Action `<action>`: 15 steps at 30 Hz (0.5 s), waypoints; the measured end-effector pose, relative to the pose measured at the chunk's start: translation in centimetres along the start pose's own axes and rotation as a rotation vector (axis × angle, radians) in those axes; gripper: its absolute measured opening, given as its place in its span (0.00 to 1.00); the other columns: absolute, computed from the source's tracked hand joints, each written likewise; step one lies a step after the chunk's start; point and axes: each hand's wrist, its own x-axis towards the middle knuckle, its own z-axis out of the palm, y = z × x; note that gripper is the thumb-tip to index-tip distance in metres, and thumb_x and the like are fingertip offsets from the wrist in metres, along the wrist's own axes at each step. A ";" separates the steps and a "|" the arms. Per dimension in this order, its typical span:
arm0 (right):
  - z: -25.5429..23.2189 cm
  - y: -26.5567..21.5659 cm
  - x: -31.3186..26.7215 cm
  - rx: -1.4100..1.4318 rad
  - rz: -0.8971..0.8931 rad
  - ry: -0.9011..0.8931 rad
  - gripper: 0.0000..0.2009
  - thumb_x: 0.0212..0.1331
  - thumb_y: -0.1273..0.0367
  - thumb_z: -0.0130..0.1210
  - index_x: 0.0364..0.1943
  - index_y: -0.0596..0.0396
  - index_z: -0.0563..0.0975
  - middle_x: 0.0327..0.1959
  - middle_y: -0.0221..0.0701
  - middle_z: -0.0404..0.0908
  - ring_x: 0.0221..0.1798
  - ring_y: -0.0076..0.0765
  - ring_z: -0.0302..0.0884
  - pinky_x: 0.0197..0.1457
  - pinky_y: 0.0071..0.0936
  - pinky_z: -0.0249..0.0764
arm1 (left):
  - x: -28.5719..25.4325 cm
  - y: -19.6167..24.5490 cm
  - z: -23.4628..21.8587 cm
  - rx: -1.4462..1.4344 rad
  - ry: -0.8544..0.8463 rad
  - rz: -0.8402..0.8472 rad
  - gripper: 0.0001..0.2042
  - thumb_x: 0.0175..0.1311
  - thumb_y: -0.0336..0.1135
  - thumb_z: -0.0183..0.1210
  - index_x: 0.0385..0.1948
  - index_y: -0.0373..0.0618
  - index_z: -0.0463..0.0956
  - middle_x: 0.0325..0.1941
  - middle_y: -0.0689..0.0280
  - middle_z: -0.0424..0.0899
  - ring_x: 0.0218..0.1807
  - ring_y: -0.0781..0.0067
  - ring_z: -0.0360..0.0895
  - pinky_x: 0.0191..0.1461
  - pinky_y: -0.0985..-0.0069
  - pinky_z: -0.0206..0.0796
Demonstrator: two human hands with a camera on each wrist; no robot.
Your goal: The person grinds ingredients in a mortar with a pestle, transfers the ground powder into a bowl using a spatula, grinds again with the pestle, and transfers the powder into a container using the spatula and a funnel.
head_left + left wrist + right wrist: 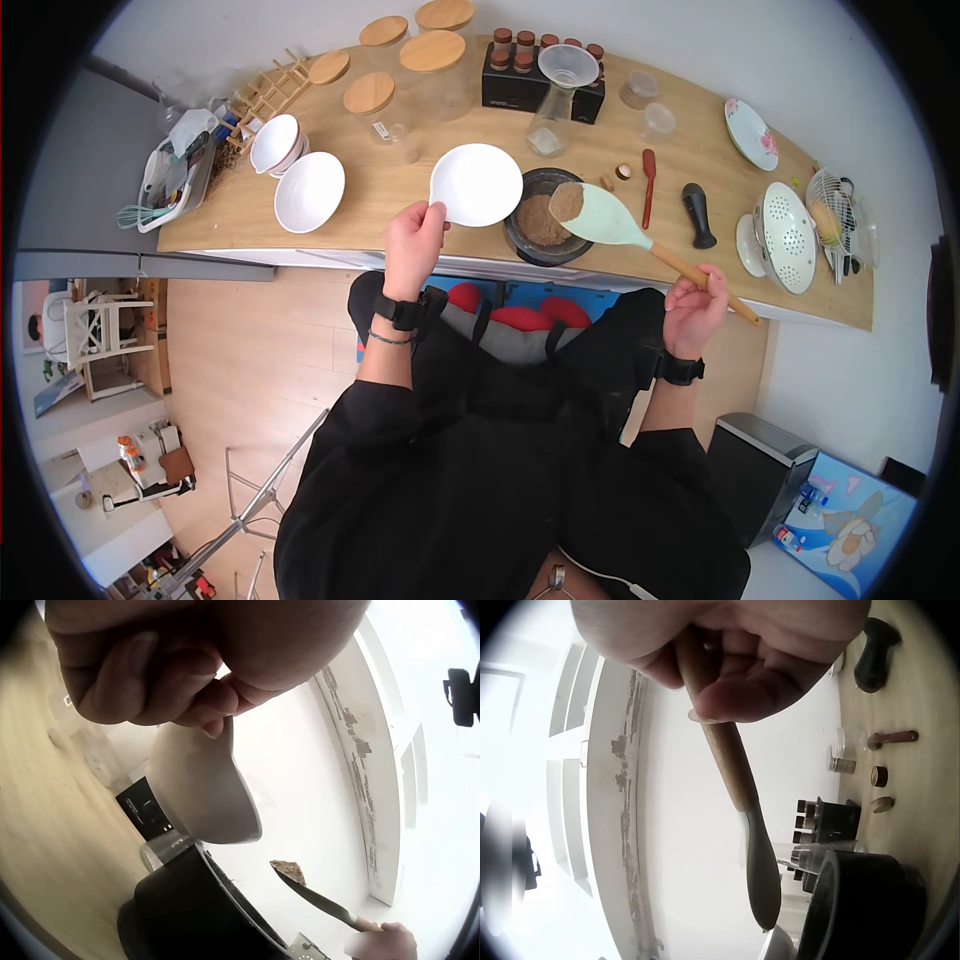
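Observation:
My left hand [415,240] pinches the short handle of a small white bowl [478,186], held up beside a black mortar [516,240]. In the left wrist view the bowl [199,787] hangs tilted near the mortar's rim. My right hand [697,312] grips the wooden handle of a mint-green spatula [608,222]. Brown powder [567,201] lies heaped at the spatula's tip, which is over the mortar. More brown powder [540,225] fills part of the mortar. The right wrist view shows fingers curled round the handle [731,761].
White bowls [310,192] stand at the left. Behind are wood-lidded jars [370,95], a black spice rack [510,88] and a glass bottle with a funnel [568,66]. On the right lie a red spatula [649,185], a black pestle [698,215] and a white colander [785,237].

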 end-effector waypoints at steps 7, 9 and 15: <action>4.0 -1.0 -0.2 0.081 -0.024 -0.165 0.13 0.70 0.64 0.45 0.45 0.60 0.72 0.27 0.36 0.75 0.27 0.29 0.73 0.23 0.27 0.72 | -0.5 0.5 1.9 0.003 -0.028 0.013 0.16 0.69 0.40 0.54 0.25 0.36 0.77 0.19 0.71 0.74 0.21 0.85 0.66 0.26 0.81 0.59; 4.7 -0.4 -0.2 0.015 -0.037 -0.217 0.12 0.70 0.66 0.46 0.46 0.61 0.72 0.29 0.37 0.76 0.29 0.30 0.74 0.25 0.27 0.74 | -0.8 0.6 2.4 0.039 -0.020 0.030 0.17 0.69 0.40 0.54 0.25 0.35 0.77 0.18 0.70 0.75 0.21 0.84 0.67 0.26 0.80 0.60; 5.8 0.5 -1.6 -0.235 -0.096 -0.382 0.11 0.68 0.71 0.47 0.48 0.65 0.73 0.33 0.39 0.76 0.33 0.33 0.76 0.34 0.31 0.79 | -1.4 1.7 2.8 0.123 -0.006 0.046 0.18 0.67 0.41 0.54 0.26 0.32 0.78 0.19 0.58 0.80 0.23 0.73 0.74 0.31 0.72 0.67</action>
